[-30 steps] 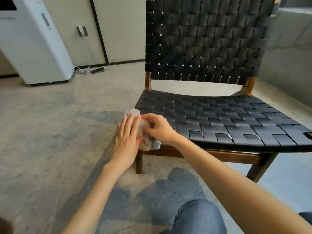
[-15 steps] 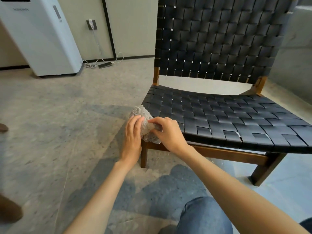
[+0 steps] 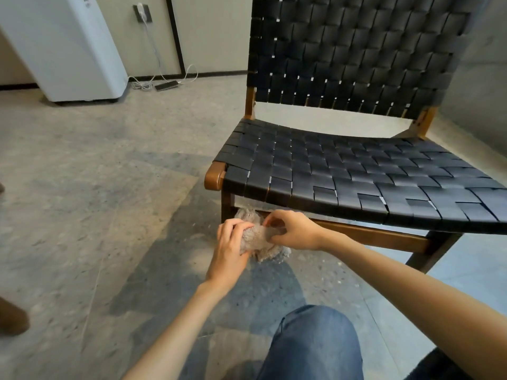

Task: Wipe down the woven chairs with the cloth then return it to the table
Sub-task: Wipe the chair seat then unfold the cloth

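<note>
A chair with black woven straps (image 3: 343, 171) on a brown wooden frame stands in front of me, its seat filling the right half of the view. A fluffy grey cloth (image 3: 260, 239) is bunched between my two hands, just below the seat's front left corner, beside the front left leg. My left hand (image 3: 230, 248) grips the cloth from the left with curled fingers. My right hand (image 3: 290, 229) pinches it from the right, fingers bent over the top. Most of the cloth is hidden by my hands.
A white appliance (image 3: 68, 48) stands at the back left by the wall, with a wall socket (image 3: 142, 13) and a cable trailing to a device on the floor (image 3: 166, 85). My blue-jeaned knee (image 3: 312, 344) is at the bottom. Grey floor lies open to the left.
Both hands and the cloth came off the seat's front left corner and dropped below the seat edge. The wooden corner of the frame is now uncovered.
</note>
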`<action>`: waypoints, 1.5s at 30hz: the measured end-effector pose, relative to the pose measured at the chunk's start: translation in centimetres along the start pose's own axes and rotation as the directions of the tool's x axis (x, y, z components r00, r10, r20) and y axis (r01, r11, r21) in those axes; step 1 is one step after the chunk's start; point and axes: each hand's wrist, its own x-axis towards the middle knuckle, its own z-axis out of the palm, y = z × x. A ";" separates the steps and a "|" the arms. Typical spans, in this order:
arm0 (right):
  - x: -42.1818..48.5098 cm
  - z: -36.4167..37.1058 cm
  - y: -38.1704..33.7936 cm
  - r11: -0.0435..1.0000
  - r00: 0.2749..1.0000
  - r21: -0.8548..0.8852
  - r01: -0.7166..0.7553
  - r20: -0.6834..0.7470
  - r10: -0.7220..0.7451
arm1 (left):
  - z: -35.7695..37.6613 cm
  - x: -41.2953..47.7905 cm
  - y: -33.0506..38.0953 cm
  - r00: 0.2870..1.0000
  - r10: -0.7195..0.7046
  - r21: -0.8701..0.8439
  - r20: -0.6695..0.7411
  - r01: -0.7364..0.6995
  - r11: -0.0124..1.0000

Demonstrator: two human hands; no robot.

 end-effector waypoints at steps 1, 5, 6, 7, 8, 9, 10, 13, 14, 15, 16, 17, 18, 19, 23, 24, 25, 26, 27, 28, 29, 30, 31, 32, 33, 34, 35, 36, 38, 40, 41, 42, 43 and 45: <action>0.1 0.1 0.4 0.992 0.996 0.097 -0.075 0.054 0.070 | 0.4 0.1 -0.3 1.000 0.017 0.009 0.023 -0.017 1.000; 0.5 0.9 2.4 0.836 0.942 0.445 -0.321 0.240 0.234 | 1.8 0.5 -1.5 0.981 0.156 0.080 0.119 -0.166 0.983; 0.8 1.2 3.0 0.838 0.936 0.429 -0.336 0.253 0.246 | 2.1 0.6 -1.8 0.971 0.193 0.097 0.141 -0.208 0.973; 1.2 1.6 3.6 0.858 0.936 0.391 -0.334 0.247 0.251 | 2.4 0.7 -2.2 0.962 0.217 0.113 0.163 -0.237 0.965; 1.8 2.0 4.2 0.876 0.942 0.362 -0.320 0.220 0.253 | 2.7 0.7 -2.5 0.958 0.222 0.127 0.179 -0.247 0.961; 2.3 2.4 4.8 0.884 0.953 0.360 -0.297 0.174 0.249 | 3.0 0.7 -2.9 0.960 0.205 0.144 0.190 -0.234 0.962; 2.9 2.8 5.4 0.888 0.965 0.379 -0.261 0.121 0.233 | 3.3 0.8 -3.3 0.967 0.172 0.158 0.190 -0.203 0.966; 4.5 4.2 7.5 0.888 0.985 0.446 -0.113 -0.064 0.158 | 3.7 1.5 -4.3 0.979 0.082 0.198 0.188 -0.119 0.973; 4.9 4.7 8.2 0.884 0.983 0.461 -0.078 -0.113 0.146 | 3.8 1.9 -4.6 0.979 0.060 0.209 0.197 -0.102 0.973; 5.4 5.3 8.7 0.878 0.976 0.475 -0.061 -0.155 0.152 | 3.8 2.2 -4.9 0.978 0.032 0.216 0.207 -0.078 0.973; 5.9 6.0 9.0 0.869 0.967 0.492 -0.049 -0.196 0.165 | 3.7 2.7 -5.2 0.978 0.003 0.220 0.207 -0.050 0.974; 6.6 6.6 9.2 0.866 0.955 0.499 -0.031 -0.240 0.173 | 3.6 3.2 -5.6 0.979 -0.026 0.226 0.204 -0.021 0.974; 7.3 7.2 9.3 0.871 0.942 0.491 -0.005 -0.291 0.169 | 3.6 3.6 -5.9 0.979 -0.047 0.231 0.197 0.000 0.973; 8.0 7.6 9.3 0.884 0.926 0.468 0.023 -0.344 0.158 | 3.7 4.1 -6.1 0.979 -0.076 0.235 0.188 0.031 0.971; 10.1 7.6 9.4 0.917 0.885 0.386 0.100 -0.456 0.095 | 4.5 5.6 -6.9 0.976 -0.174 0.232 0.131 0.140 0.963; 10.4 7.4 9.7 0.925 0.881 0.362 0.119 -0.467 0.069 | 4.8 6.0 -7.0 0.978 -0.163 0.252 0.127 0.127 0.959; 10.6 7.3 10.0 0.934 0.875 0.332 0.131 -0.481 0.048 | 5.0 6.1 -7.2 0.982 -0.135 0.259 0.134 0.097 0.961; 10.8 7.3 10.5 0.941 0.864 0.309 0.136 -0.501 0.040 | 5.2 6.4 -7.3 0.988 -0.066 0.283 0.140 0.024 0.959; 10.9 7.3 10.8 0.944 0.850 0.299 0.137 -0.524 0.043 | 5.4 6.6 -7.4 0.990 -0.023 0.272 0.138 -0.016 0.962; 11.0 7.3 11.2 0.945 0.839 0.296 0.136 -0.542 0.049 | 5.8 6.7 -7.8 0.991 0.007 0.315 0.136 -0.050 0.948; 11.0 7.5 11.4 0.947 0.835 0.292 0.137 -0.548 0.048 | 6.2 6.9 -7.8 0.989 0.045 0.406 0.139 -0.098 0.908; 10.9 7.6 11.5 0.956 0.838 0.260 0.135 -0.545 0.030 | 6.8 7.1 -7.9 0.980 0.072 0.539 0.188 -0.164 0.826; 10.9 7.8 11.7 0.979 0.840 0.163 0.124 -0.542 -0.016 | 7.3 7.4 -8.2 0.967 0.073 0.635 0.243 -0.216 0.742; 10.9 7.9 11.8 0.995 0.837 -0.001 0.097 -0.541 -0.082 | 7.8 7.8 -8.3 0.953 0.045 0.706 0.299 -0.253 0.661; 11.0 8.0 12.0 0.980 0.833 -0.189 0.069 -0.530 -0.161 | 8.2 8.2 -8.3 0.949 0.001 0.753 0.316 -0.252 0.608; 11.1 7.9 12.2 0.936 0.836 -0.348 0.057 -0.496 -0.236 | 8.6 8.6 -8.4 0.947 -0.031 0.783 0.320 -0.245 0.572; 11.3 7.8 12.3 0.893 0.857 -0.447 0.055 -0.437 -0.272 | 8.9 8.9 -8.4 0.944 -0.058 0.802 0.325 -0.242 0.547; 11.7 7.7 12.5 0.865 0.885 -0.498 0.058 -0.375 -0.276 | 9.0 9.0 -8.4 0.943 -0.078 0.811 0.324 -0.235 0.536; 12.9 8.0 12.6 0.847 0.916 -0.528 0.056 -0.310 -0.253 | 9.4 8.9 -8.5 0.942 -0.077 0.826 0.328 -0.246 0.507; 13.8 8.6 12.6 0.831 0.916 -0.555 0.040 -0.311 -0.252 | 9.8 8.8 -8.7 0.956 -0.063 0.824 0.288 -0.214 0.525; 14.2 9.0 12.7 0.810 0.910 -0.585 0.029 -0.321 -0.264 | 10.1 8.9 -8.8 0.962 -0.058 0.826 0.267 -0.198 0.528; 14.5 9.2 12.8 0.784 0.902 -0.620 0.016 -0.329 -0.279 | 10.4 8.8 -8.9 0.967 -0.059 0.824 0.249 -0.179 0.537; 14.8 9.3 12.9 0.759 0.894 -0.652 0.003 -0.337 -0.294 | 10.7 8.8 -9.0 0.969 -0.070 0.822 0.235 -0.160 0.547; 15.1 9.4 13.1 0.727 0.883 -0.686 -0.020 -0.354 -0.309 | 11.3 8.8 -9.1 0.973 -0.075 0.816 0.216 -0.138 0.562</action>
